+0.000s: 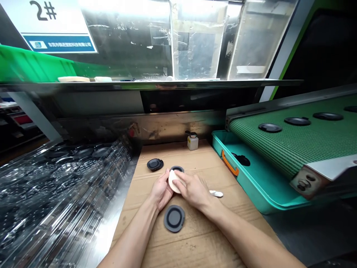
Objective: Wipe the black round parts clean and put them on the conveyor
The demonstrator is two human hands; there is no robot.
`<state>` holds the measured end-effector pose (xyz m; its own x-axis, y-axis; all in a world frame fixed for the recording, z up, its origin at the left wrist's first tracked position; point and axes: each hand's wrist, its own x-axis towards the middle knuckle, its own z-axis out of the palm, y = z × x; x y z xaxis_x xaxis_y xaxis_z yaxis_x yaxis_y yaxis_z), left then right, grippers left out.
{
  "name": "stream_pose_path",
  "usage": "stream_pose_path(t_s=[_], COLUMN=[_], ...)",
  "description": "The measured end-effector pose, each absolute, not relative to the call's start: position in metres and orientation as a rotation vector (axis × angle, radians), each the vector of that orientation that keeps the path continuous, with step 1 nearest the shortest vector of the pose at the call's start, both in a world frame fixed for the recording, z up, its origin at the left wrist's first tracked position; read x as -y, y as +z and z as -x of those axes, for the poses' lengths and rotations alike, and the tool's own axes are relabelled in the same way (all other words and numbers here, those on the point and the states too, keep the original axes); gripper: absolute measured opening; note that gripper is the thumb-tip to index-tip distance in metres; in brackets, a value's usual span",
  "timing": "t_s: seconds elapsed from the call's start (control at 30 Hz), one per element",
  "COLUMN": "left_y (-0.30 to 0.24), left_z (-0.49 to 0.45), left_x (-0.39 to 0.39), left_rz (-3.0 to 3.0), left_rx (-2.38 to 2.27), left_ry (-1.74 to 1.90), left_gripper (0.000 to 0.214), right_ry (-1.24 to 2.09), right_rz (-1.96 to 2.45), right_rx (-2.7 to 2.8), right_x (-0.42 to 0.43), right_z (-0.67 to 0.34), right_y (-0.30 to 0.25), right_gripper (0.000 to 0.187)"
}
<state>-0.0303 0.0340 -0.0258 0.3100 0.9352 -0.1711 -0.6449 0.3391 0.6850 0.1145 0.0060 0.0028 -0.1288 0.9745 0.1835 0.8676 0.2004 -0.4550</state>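
Observation:
Both hands meet over the cardboard sheet [195,238], around a white, rounded flat piece [173,182]. My left hand [161,190] is closed at its left edge, with the palm turned inward. From the right, the fingers of my right hand [193,188] press on its face. Just beyond the fingertips a dark round disc [177,168] shows, partly covered; whether a hand touches it I cannot tell. Nearer my forearms lies a grey disc [174,218] with a black ring. Several stacked black discs [154,164] sit at the far left of the cardboard. A white-handled tool [216,193] is half hidden by my right wrist.
A small square bottle [192,142] stands at the cardboard's back. To the right, a teal bin [262,199] holds black parts below a green conveyor [279,145] carrying several black discs. Clear plastic trays [64,186] fill the left. A metal shelf [156,85] crosses ahead.

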Motion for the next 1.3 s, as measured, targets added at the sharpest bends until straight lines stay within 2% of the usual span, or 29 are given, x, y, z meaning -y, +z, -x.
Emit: stream_pose_path(t_s=[0.17, 0.33, 0.47, 0.67, 1.0, 1.1, 1.2, 1.3], left_y=[-0.031, -0.03, -0.027, -0.026, -0.025, -0.025, -0.024, -0.025], left_z=[0.032, 0.03, 0.029, 0.027, 0.022, 0.022, 0.02, 0.019], left_x=[-0.038, -0.037, -0.036, -0.034, -0.026, -0.026, -0.028, -0.028], left_rz=[-0.524, -0.499, -0.546, -0.597, -0.735, -0.719, -0.734, -0.77], left_rx=[-0.615, -0.637, -0.66, -0.665, -0.608, -0.647, -0.705, -0.711], left_ry=[1.164, 1.177, 1.216, 1.273, 1.183, 1.189, 1.172, 1.149], left_gripper=[0.023, 0.022, 0.018, 0.018, 0.021, 0.019, 0.02, 0.022], right_ry=[0.246, 0.23, 0.214, 0.523, 0.771, 0.857, 0.685, 0.482], right_rz=[1.862, 1.722, 1.798, 1.396, 1.301, 1.388, 1.524, 1.445], right_rx=[1.895, 2.039, 1.817, 1.794, 1.796, 1.874, 1.859, 1.808], right_x=[-0.006, -0.003, -0.01, -0.015, -0.019, -0.02, -0.021, -0.021], right_z=[-0.11, -0.106, -0.119, -0.13, -0.121, -0.131, -0.138, -0.134], right_y=[-0.001, -0.005, -0.003, -0.003, -0.011, -0.008, -0.003, 0.001], right_gripper=[0.048, 0.047, 0.043, 0.03, 0.028, 0.026, 0.024, 0.026])
